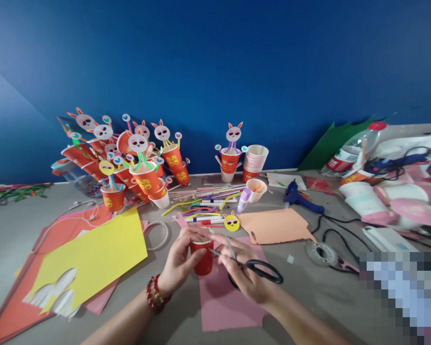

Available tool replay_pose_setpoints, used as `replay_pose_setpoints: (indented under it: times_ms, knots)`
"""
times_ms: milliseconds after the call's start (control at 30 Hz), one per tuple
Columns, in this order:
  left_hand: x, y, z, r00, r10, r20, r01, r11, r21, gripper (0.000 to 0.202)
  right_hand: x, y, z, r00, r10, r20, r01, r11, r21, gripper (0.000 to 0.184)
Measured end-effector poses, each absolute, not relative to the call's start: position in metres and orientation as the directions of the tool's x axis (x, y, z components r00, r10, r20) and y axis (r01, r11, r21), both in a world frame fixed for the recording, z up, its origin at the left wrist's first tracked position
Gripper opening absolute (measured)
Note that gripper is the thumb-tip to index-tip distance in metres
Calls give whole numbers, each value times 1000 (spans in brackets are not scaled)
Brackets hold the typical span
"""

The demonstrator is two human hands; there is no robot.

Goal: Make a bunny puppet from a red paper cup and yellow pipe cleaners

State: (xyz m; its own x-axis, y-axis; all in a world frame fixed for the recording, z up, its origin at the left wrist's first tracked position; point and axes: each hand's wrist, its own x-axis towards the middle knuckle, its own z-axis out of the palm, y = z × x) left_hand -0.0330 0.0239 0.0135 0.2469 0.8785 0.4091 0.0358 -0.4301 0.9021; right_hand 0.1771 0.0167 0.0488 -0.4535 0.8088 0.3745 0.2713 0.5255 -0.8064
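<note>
Counts: hands x2, one left hand [181, 258], one right hand [244, 273]. Scissors [247, 263]: 1 pair. Handheld red cup [204, 264]: 1. Purple glue stick [243, 199]: 1. Blue glue gun [299, 198]: 1. Plastic bottle [352, 147]: 1. White tape ring [166, 235]: 1. Yellow sheet [111, 258]: 1. Peach sheet [278, 226]: 1. Green sheet [315, 149]: 1. Loose yellow face [232, 222]: 1, plus 1 yellow mounted face [107, 167] on a cup. White rabbit faces [234, 132]: at least 6, some overlapping. Cup stack [255, 160] by the wall: 1, number of cups in it unreadable. Pens and sticks [204, 220]: several, too jumbled for a firm count.
</note>
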Motion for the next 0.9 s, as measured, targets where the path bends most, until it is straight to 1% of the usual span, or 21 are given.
replay_pose_setpoints:
  times_ms: [233, 400, 500, 567, 733, 833, 900]
  knots:
    - [-33, 25, 18, 259, 883, 391, 56, -418, 907, 5, 177, 16, 48, -459, 815, 353, 281, 510, -813, 33]
    - [-32, 24, 23, 259, 873, 414, 71, -445, 893, 2, 176, 15, 50, -451, 780, 434, 245, 576, -780, 30]
    - [-32, 23, 24, 259, 869, 421, 94, -456, 885, 3, 177, 15, 49, -456, 749, 480, 259, 628, -734, 27]
    - [-33, 22, 25, 258, 866, 429, 117, -468, 876, 4, 177, 14, 48, -462, 742, 485, 280, 641, -714, 28]
    - [-33, 22, 26, 254, 843, 473, 197, -524, 828, 5, 175, 12, 48, -459, 770, 444, 298, 604, -739, 27]
    - [-32, 22, 28, 260, 824, 504, 277, -564, 778, 9, 174, 10, 48, -446, 782, 434, 291, 586, -756, 30]
    - [-32, 23, 30, 263, 808, 528, 322, -589, 741, 12, 174, 10, 47, -444, 787, 427, 296, 579, -760, 29]
